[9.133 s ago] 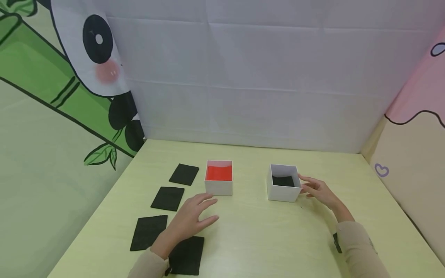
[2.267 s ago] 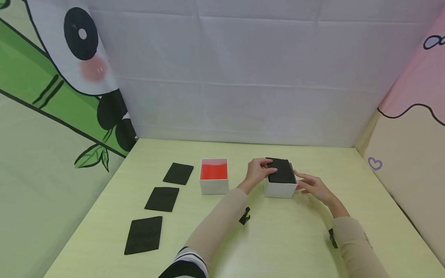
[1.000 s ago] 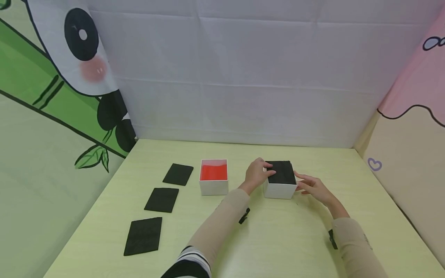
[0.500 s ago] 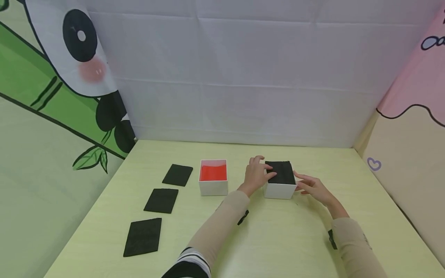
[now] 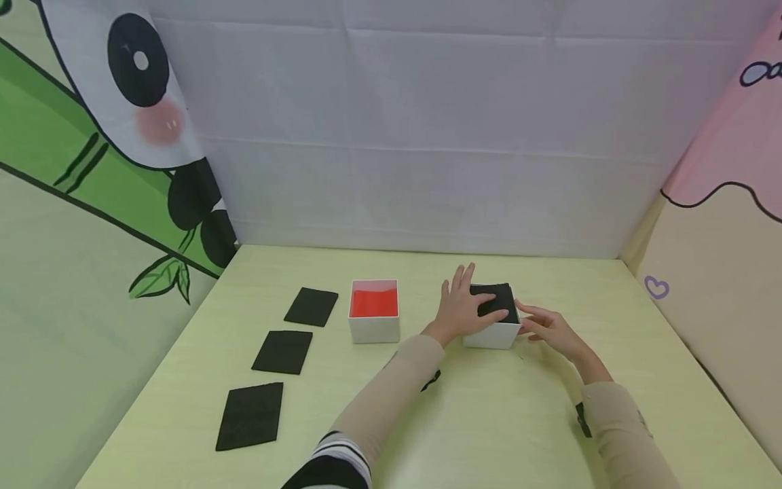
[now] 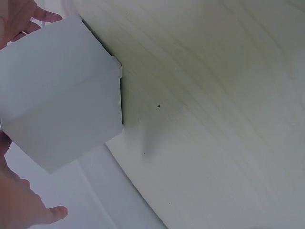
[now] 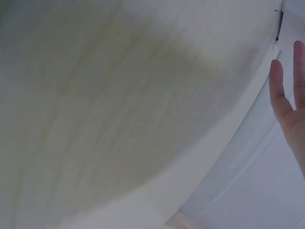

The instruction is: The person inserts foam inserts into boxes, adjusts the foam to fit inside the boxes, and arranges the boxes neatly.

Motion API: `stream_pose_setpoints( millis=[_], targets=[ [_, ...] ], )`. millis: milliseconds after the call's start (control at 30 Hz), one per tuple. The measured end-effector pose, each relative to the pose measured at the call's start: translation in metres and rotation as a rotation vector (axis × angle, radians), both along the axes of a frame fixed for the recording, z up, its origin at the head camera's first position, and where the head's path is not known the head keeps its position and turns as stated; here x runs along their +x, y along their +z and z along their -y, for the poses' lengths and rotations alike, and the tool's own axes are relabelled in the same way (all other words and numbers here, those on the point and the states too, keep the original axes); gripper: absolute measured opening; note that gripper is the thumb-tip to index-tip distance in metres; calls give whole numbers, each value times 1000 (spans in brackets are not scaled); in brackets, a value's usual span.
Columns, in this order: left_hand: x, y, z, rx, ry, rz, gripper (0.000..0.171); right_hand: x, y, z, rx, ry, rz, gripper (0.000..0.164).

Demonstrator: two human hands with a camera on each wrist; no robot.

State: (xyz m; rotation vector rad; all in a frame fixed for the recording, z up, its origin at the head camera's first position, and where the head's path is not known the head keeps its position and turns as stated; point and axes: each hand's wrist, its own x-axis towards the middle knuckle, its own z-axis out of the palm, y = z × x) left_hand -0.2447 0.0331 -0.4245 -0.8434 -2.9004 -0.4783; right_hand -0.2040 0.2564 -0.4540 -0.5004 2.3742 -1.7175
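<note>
A white open-topped box (image 5: 491, 337) stands at the right of the table, with a black square sheet (image 5: 504, 297) lying across its opening. My left hand (image 5: 457, 311) reaches over the box's left side. Its thumb and index finger stretch out over the sheet while the other fingers point up and away. At the box's right wall, the fingertips of my right hand (image 5: 557, 333) rest, loosely extended. From the left wrist, the box (image 6: 62, 100) shows its plain outer walls, with my left hand (image 6: 21, 202) spread below.
Left of centre stands a second white box (image 5: 374, 331) with red material (image 5: 375, 303) inside. Three black squares lie along the table's left: a far one (image 5: 311, 307), a middle one (image 5: 282, 352) and a near one (image 5: 250, 416). A white cloth (image 5: 391, 149) hangs behind.
The front black square has left the table and now lies in the right box's opening. My left hand went there too, and its fingers have just spread. The right hand stays at the box.
</note>
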Motion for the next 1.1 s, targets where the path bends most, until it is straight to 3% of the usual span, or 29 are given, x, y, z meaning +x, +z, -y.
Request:
stream_pose_setpoints(
  millis=[167, 533, 633, 867, 1100],
  targets=[
    [1, 0, -6, -102, 8, 43, 62, 0, 0, -1, 7, 9, -6, 45],
    [1, -11, -10, -102, 11, 73, 63, 1, 2, 0, -17, 14, -1, 43],
    [2, -9, -8, -79, -13, 13, 59, 1, 2, 0, -21, 15, -4, 43],
    [6, -3, -2, 3, -116, -205, 41, 0, 2, 0, -8, 0, -3, 43],
    [8, -7, -2, -30, -105, -150, 44, 2, 2, 1, -4, -9, -5, 44]
  ],
)
